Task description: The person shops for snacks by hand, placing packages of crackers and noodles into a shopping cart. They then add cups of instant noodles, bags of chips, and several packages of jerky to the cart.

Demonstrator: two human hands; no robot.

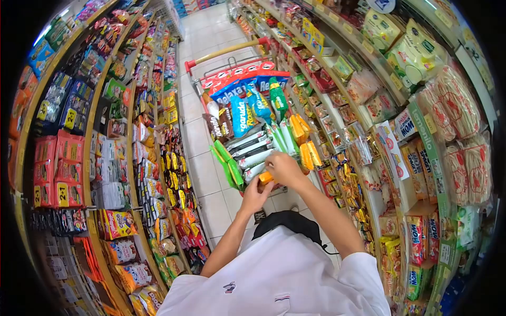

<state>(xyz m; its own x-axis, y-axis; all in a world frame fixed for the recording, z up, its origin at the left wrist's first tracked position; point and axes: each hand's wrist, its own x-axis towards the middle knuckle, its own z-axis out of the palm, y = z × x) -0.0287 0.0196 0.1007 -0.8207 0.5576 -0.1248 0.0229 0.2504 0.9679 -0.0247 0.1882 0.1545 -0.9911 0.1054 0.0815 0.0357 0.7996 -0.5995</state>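
A shopping cart (226, 51) stands in front of me, piled with snack packs. My left hand (255, 196) is closed around a small orange packet (266, 178) at the near end of the load. Just above it, my right hand (283, 168) has its fingers curled down by the same packet; what they grip is hidden. Under and beyond the hands lie rows of white packets (253, 148). Green packets (227, 163) stand on the left side, and more orange packets (310, 155) on the right. Blue Garuda bags (242, 117) and red-and-blue Relaxa bags (230, 95) fill the far end.
Tall shelves with hanging snack bags (174, 163) line the left of the aisle. On the right, shelves hold biscuit packs (416, 239) and bagged noodles (453, 105). The tiled floor (211, 23) runs ahead beyond the cart.
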